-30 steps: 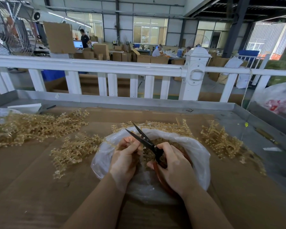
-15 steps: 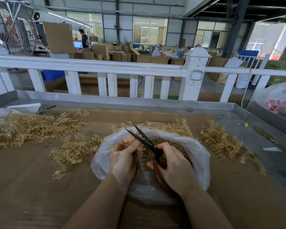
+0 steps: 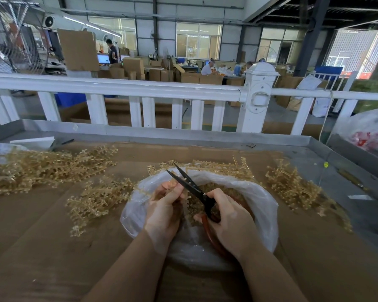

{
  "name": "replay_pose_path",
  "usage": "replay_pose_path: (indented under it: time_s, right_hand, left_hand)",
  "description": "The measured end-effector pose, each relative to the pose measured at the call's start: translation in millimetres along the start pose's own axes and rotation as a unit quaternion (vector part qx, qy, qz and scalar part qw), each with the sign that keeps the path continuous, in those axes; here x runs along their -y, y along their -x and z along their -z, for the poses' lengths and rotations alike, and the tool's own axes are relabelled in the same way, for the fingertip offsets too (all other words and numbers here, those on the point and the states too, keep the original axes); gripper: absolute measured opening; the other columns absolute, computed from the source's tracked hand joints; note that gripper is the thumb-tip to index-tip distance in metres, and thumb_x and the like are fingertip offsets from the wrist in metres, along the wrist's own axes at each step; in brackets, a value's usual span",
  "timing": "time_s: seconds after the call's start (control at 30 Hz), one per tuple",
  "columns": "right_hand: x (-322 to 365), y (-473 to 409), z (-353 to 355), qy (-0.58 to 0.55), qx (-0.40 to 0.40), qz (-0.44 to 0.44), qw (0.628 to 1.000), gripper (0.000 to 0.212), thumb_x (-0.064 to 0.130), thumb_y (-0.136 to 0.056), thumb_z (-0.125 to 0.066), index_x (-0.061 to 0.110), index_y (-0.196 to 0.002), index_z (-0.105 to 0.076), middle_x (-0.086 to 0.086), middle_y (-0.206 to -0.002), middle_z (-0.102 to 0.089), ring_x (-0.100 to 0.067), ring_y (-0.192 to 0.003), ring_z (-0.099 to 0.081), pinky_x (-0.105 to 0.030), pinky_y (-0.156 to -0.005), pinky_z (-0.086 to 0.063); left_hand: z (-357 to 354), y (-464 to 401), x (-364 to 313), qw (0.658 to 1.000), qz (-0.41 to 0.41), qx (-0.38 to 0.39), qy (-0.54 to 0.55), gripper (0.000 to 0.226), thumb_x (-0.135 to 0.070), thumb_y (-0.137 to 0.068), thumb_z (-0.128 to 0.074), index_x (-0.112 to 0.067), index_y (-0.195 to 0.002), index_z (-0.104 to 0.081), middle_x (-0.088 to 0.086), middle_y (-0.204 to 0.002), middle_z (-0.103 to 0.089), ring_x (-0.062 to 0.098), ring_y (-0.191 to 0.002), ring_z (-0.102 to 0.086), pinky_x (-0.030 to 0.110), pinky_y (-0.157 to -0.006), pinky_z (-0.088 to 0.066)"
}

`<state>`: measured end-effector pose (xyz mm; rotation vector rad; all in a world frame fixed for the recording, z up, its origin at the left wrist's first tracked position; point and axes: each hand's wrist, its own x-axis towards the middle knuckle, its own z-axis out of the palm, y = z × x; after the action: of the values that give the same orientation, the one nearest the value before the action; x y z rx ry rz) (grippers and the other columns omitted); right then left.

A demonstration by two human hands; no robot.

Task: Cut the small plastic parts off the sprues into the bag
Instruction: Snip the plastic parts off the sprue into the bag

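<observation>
Cardboard tabletop (image 3: 52,247): hands snip above bag (image 3: 268,205).

Head view — close above the table (image 3: 52,247), facing forward and down.

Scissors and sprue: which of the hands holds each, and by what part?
Right hand grips the scissors by the red handles, blades open. Left hand pinches a sprue over the bag.

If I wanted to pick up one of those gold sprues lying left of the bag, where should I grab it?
Probably pinch the sprue from above by its central stem, near one end. The side branches carry the small parts, so the stem is the plainest firm hold.
</observation>
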<state>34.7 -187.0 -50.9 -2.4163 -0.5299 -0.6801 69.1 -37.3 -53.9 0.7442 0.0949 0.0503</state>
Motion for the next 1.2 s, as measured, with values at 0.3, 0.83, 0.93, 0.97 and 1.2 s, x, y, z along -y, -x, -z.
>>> replay_pose_path:
  time_s: [0.3, 0.83, 0.93, 0.97, 1.2]
  right_hand:
    - [0, -1, 1, 0.01, 0.009, 0.009, 1.0, 0.04, 0.043, -0.083, -0.068, 0.016, -0.11, -0.058, 0.002, -0.096, -0.069, -0.011, -0.087, -0.065, -0.022, -0.075, -0.053]
    - [-2, 0, -1, 0.008, -0.002, 0.008, 1.0, 0.036, 0.044, -0.084, -0.066, 0.018, -0.107, -0.056, 0.006, -0.094, -0.064, -0.007, -0.087, -0.06, -0.019, -0.075, -0.05]
    - [-3, -1, -2, 0.017, -0.002, 0.012, 1.0, 0.036, 0.044, -0.084, -0.066, 0.018, -0.107, -0.055, 0.006, -0.093, -0.065, -0.007, -0.085, -0.061, -0.018, -0.073, -0.05]
    - [-3, -2, -2, 0.019, -0.002, 0.012, 1.0, 0.037, 0.044, -0.084, -0.067, 0.018, -0.107, -0.055, 0.005, -0.093, -0.066, -0.008, -0.084, -0.062, -0.019, -0.073, -0.051]
    - [-5, -1, -4, 0.007, -0.013, 0.009, 1.0, 0.038, 0.047, -0.082, -0.067, 0.018, -0.104, -0.057, 0.008, -0.092, -0.065, -0.005, -0.085, -0.06, -0.014, -0.074, -0.047]
  left_hand:
    - [1, -1, 0, 1.0, 0.013, 0.014, -0.019, 0.015, -0.006, -0.072, -0.064, -0.006, -0.077, -0.05, 0.011, -0.068, -0.051, 0.025, -0.069, -0.051, 0.038, -0.078, -0.049]
    - [-3, 2, -1, 0.997, 0.052, 0.021, -0.053, 0.04, -0.008, -0.07, -0.064, -0.006, -0.108, -0.051, 0.025, -0.103, -0.047, 0.037, -0.102, -0.044, 0.057, -0.105, -0.034]
    - [-3, 2, -1, 0.997, 0.057, 0.019, -0.05, 0.041, -0.008, -0.071, -0.064, -0.009, -0.109, -0.049, 0.024, -0.101, -0.047, 0.036, -0.101, -0.044, 0.056, -0.105, -0.034]
    - [-3, 2, -1, 0.997, 0.056, 0.015, -0.051, 0.038, -0.008, -0.07, -0.064, -0.008, -0.105, -0.05, 0.024, -0.094, -0.049, 0.036, -0.097, -0.046, 0.055, -0.103, -0.037]
    - [-7, 4, -1, 0.999, 0.043, -0.009, -0.032, 0.016, -0.005, -0.068, -0.066, -0.011, -0.074, -0.052, 0.013, -0.071, -0.054, 0.029, -0.075, -0.052, 0.05, -0.09, -0.046]
